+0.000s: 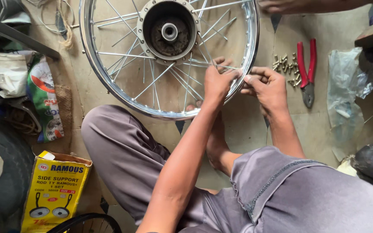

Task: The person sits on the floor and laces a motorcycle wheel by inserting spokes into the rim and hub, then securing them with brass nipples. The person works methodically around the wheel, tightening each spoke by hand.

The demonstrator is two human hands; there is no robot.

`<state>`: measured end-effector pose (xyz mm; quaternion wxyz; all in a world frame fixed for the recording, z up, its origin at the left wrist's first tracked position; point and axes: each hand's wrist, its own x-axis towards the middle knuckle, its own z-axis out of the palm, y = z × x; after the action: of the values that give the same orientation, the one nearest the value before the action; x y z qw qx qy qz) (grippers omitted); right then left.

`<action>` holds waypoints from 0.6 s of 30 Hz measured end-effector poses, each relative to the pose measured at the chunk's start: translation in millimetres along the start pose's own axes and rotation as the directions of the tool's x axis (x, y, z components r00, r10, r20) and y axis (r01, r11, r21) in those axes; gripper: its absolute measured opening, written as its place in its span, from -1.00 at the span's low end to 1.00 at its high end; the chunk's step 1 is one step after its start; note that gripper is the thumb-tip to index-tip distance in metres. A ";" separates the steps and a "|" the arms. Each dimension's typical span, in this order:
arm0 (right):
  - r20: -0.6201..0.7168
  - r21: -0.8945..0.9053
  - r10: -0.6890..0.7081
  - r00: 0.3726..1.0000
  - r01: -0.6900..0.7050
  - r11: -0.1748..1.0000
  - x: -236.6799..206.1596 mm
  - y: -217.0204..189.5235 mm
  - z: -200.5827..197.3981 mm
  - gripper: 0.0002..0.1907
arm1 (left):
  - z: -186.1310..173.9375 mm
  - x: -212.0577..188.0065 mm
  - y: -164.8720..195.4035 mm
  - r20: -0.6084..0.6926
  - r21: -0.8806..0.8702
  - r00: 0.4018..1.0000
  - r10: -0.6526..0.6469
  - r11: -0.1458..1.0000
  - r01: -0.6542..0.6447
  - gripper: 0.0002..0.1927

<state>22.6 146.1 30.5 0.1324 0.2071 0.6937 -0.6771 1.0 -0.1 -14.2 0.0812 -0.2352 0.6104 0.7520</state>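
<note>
Two hands meet at the right side of a spoked wheel rim (pixel 109 80) lying flat on the floor. My left hand (pixel 216 82) rests over the chrome rim, its fingers (pixel 225 64) curled narrow around a loose spoke (pixel 219 65). My right hand (pixel 269 88) sits just beside it outside the rim, fingers (pixel 249 82) pinched on the same spoke's outer end. The hub (pixel 169 31) lies at the wheel's centre, with my bare foot (pixel 216 142) under the rim's near edge.

Risk, as I judge it: the thin spoke could slip from the pinch or bend if pushed at an angle past its crossed neighbours. The small brass nipples (pixel 286 68) heaped near the red-handled pliers (pixel 307 71) could scatter if knocked.

Packages: a yellow rectangular carton (pixel 55 192) with blue and red print and two pictured black parts lies at lower left. A green, white and red printed sack (pixel 46 101) lies left of the wheel. A clear plastic bag (pixel 346 92) lies at right. Another person's hand (pixel 281 6) shows at the top edge.
</note>
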 end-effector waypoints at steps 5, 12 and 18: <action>0.014 -0.037 -0.034 0.999 0.034 0.999 0.9 2.2 -1.6 -0.67 | 6.0 -2.8 2.9 -0.145 0.207 0.984 -0.100 0.970 0.129 -0.52; 0.024 0.003 -0.031 0.999 0.031 1.000 0.5 4.3 -1.5 -0.70 | 7.8 2.6 -18.4 -0.119 0.105 0.993 0.012 0.994 0.000 -0.47; 0.051 0.022 -0.029 0.998 0.028 0.999 -0.5 1.8 -0.4 -0.70 | 9.6 2.9 -13.5 -0.115 -0.019 0.993 0.041 0.999 -0.044 -0.41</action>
<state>23.9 146.4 29.1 0.1381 0.1813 0.6857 -0.6913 1.5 11.9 -26.1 0.0276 -0.2656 0.6107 0.7455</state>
